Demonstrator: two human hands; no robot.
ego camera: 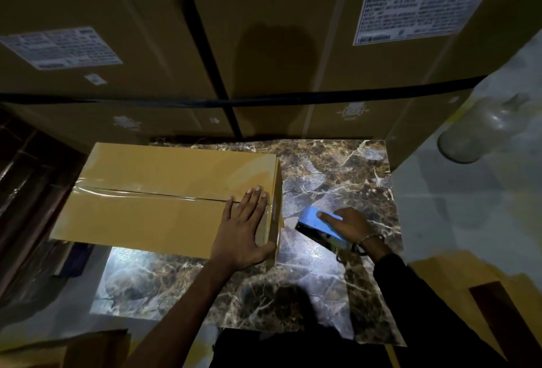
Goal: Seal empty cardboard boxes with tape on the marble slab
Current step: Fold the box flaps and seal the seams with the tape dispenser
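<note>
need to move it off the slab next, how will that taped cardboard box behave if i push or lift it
The cardboard box probably slides easily on the polished marble slab. Being empty, it is likely light for its bulk. With its top seam taped it should hold its shape, though the panels may dent under the flat left hand.

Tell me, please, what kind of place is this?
Probably a storeroom or warehouse packing corner. Large stacked cartons with shipping labels fill the background, and a box is being taped on a marble slab using a blue tape dispenser.

Carton labels [422, 12] too blurred to read; bottle [481, 130] prob. glass.
</note>
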